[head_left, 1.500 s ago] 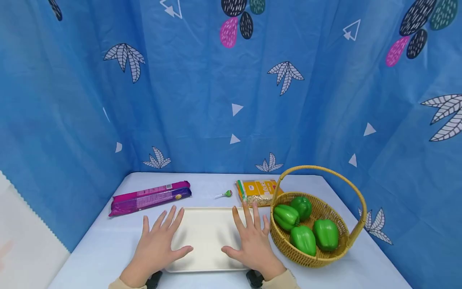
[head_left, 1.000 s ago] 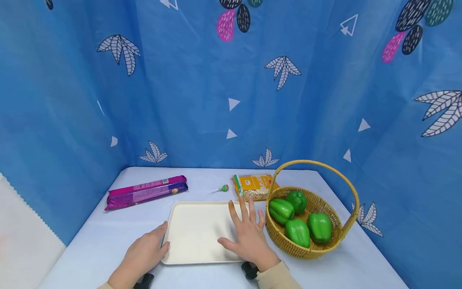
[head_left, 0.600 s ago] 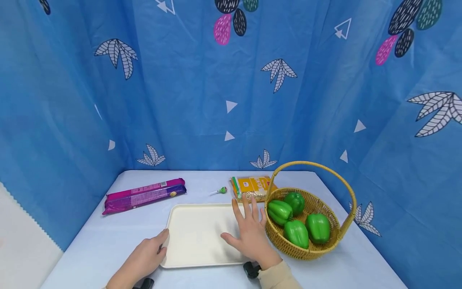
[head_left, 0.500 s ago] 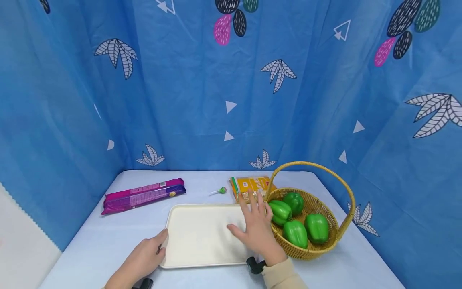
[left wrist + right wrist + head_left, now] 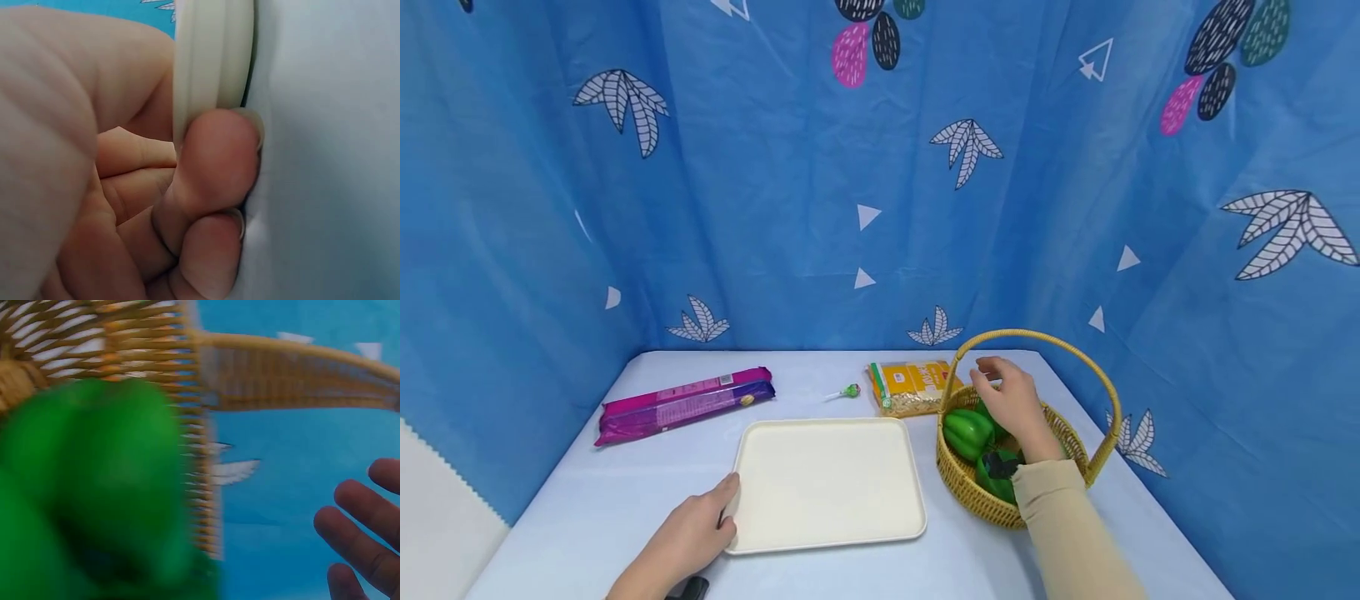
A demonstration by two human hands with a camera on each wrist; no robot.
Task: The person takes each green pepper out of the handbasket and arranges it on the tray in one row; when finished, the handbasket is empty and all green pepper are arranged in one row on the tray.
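Note:
My left hand [image 5: 687, 531] grips the left edge of a cream rectangular tray [image 5: 827, 483] lying on the table. In the left wrist view, curled fingers meet the tray rim [image 5: 215, 56] close to the white cloth. Over a wicker basket [image 5: 972, 498] on the right, inside its arched handle, hovers my right hand [image 5: 1013, 406]. Its fingers [image 5: 359, 534] are loosely bent and hold nothing in the right wrist view. Green bell peppers [image 5: 967, 433] sit in the basket, partly hidden by my right hand and forearm; the nearest pepper [image 5: 119, 481] looks blurred.
A purple-pink snack packet [image 5: 685, 406] lies at the back left. Behind the tray is a small lollipop [image 5: 848, 391], and beside it a yellow-orange food bag [image 5: 912, 387] reaches close to the basket. A blue patterned curtain [image 5: 760, 208] surrounds the table [image 5: 647, 483].
Both hands were spread over the tray; my left hand has since come down and taken hold of its left edge. My right hand has moved right, from above the tray to over the basket.

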